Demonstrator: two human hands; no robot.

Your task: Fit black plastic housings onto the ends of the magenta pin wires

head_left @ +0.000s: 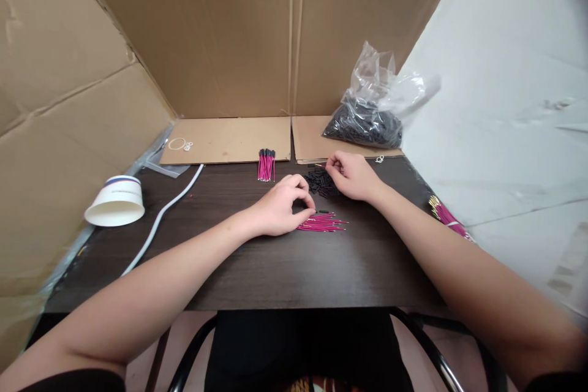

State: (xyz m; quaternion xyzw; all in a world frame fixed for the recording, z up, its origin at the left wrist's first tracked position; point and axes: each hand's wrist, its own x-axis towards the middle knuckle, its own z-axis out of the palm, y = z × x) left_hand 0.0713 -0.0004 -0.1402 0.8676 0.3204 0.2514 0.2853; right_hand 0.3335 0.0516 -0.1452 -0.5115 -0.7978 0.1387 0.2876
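Just above the near end of a loose pile of pink wires [321, 222], my left hand [285, 205] has its thumb and forefinger pinched together. Whatever is between those fingertips is too small to make out. My right hand [353, 176] is closed in a pinch at the right edge of a heap of small black sleeves [320, 184]. A thin wire [320, 165] pokes out leftward from its fingertips, close to a black sleeve. One separate black sleeve [323, 212] lies beside the pink wires. Farther back, a neat group of pink wires with black ends [266, 165] rests on the table.
A clear plastic bag of black sleeves [365, 122] sits on a cardboard sheet [229, 135] at the back right. On the left are a tipped white paper cup [116, 199] and a grey cable [163, 214]. A banded wire bundle [448, 217] lies at the right edge.
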